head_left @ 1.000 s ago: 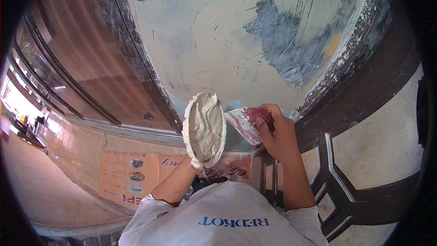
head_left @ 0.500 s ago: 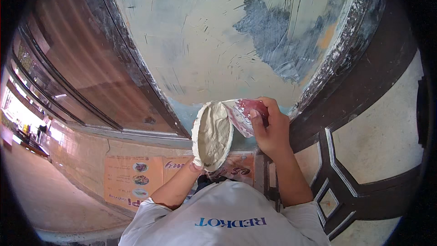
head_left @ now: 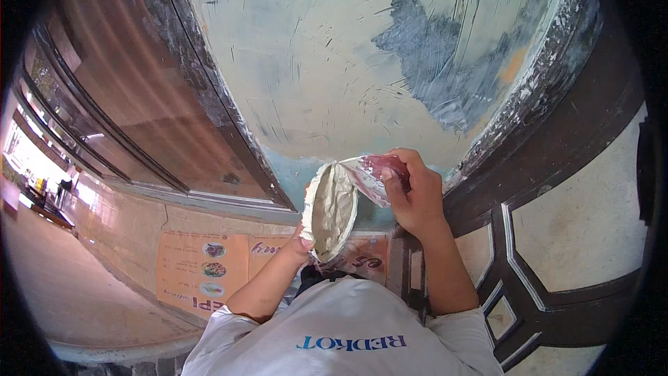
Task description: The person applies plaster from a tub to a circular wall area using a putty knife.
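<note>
Compared with a second ago, the round container (head_left: 311,202) is showing narrower, its mouth turning more toward three o'clock, and the reddish scraper (head_left: 372,177) is now meeting its upper rim instead of standing apart.

The pale, scratched wall panel (head_left: 313,76) is filling twelve o'clock, a blue-grey patch (head_left: 424,56) showing toward one. Dark panelling (head_left: 557,299) with pale insets is spreading around four o'clock, brownish glass (head_left: 139,104) is standing at ten, and an orange poster (head_left: 184,264) is lying at eight.

Just below the centre, toward six o'clock, the container is tilting, whitish paste (head_left: 337,209) coating its inside and rim. The right hand (head_left: 417,198), past three o'clock, is closing narrowly on the smeared scraper, thumb uppermost. The left hand (head_left: 304,244), at seven, is supporting the container; its fingers are mostly hiding behind it.
</note>
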Action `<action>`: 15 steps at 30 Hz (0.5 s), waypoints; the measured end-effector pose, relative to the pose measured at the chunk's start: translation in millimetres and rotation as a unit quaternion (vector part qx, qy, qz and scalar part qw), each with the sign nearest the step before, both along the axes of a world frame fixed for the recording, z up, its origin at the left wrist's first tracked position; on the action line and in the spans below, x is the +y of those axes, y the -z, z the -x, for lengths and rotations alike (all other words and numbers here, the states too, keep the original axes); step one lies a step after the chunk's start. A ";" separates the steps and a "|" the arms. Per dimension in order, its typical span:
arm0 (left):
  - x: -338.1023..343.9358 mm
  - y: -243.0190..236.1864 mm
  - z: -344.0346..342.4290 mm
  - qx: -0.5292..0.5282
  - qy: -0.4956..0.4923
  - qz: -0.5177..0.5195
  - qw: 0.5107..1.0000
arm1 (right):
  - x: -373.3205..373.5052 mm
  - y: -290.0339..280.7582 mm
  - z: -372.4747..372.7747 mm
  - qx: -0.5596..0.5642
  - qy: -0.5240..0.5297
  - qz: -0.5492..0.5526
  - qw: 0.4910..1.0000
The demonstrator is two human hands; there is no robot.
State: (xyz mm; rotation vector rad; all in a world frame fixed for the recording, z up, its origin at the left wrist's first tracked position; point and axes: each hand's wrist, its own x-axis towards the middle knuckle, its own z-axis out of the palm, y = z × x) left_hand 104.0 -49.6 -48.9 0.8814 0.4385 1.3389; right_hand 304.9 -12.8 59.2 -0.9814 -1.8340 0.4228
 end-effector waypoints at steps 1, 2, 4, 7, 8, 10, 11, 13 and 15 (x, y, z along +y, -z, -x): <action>0.3 -0.8 -0.9 -0.008 0.004 0.002 1.000 | 0.8 1.2 -1.5 0.007 -0.009 -0.002 1.000; 0.5 -2.0 -1.8 -0.017 0.008 0.003 1.000 | 1.5 1.3 -3.2 0.006 -0.009 -0.002 1.000; -0.3 -5.4 -3.7 -0.033 0.016 0.008 0.999 | 2.7 1.1 -6.0 -0.018 -0.009 -0.003 1.000; -3.1 -12.4 -7.0 -0.056 0.029 0.016 0.998 | 0.6 -2.0 -5.4 -0.027 -0.028 -0.009 0.999; -3.9 -14.8 -8.3 -0.064 0.035 0.019 0.997 | 1.2 -1.4 -6.5 -0.027 -0.027 -0.008 0.999; -5.4 -20.1 -10.1 -0.079 0.043 0.024 0.996 | 5.2 1.9 -9.3 -0.088 -0.035 -0.077 0.993; -5.9 -22.7 -10.6 -0.087 0.046 0.026 0.995 | 7.3 3.7 -11.3 -0.087 -0.037 -0.077 0.993; -9.0 -27.0 -13.1 -0.098 0.037 0.026 0.994 | 10.1 7.0 -16.5 -0.114 -0.066 -0.167 0.977; -13.6 -27.5 -12.4 -0.156 0.019 0.063 0.986 | 10.8 13.4 -17.9 -0.113 -0.086 -0.174 0.974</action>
